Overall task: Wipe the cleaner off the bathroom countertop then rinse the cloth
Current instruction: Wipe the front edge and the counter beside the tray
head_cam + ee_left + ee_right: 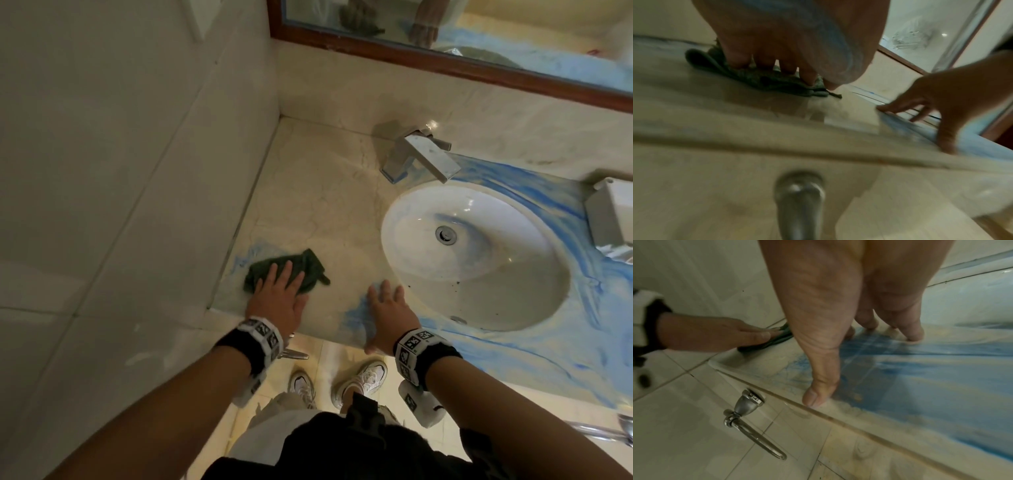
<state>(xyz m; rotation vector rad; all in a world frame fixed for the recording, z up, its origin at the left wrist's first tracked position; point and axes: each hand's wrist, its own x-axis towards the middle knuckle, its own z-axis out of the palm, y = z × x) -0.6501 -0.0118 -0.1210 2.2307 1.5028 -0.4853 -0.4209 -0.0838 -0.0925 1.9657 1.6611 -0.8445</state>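
1. The cloth [286,272] lies flat under the left hand's [279,294] straight, slightly spread fingers, near the counter's [318,192] left front corner.
2. The right hand [387,308] rests empty, fingers splayed, on blue cleaner [356,317] beside the sink [404,212].
3. One cloth, one faucet [419,154], two hands.
4. The left wrist view is blurred.

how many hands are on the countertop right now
2. The left hand presses flat on the green cloth near the wall corner of the countertop; the right hand rests flat at the front edge by the sink, in blue cleaner.
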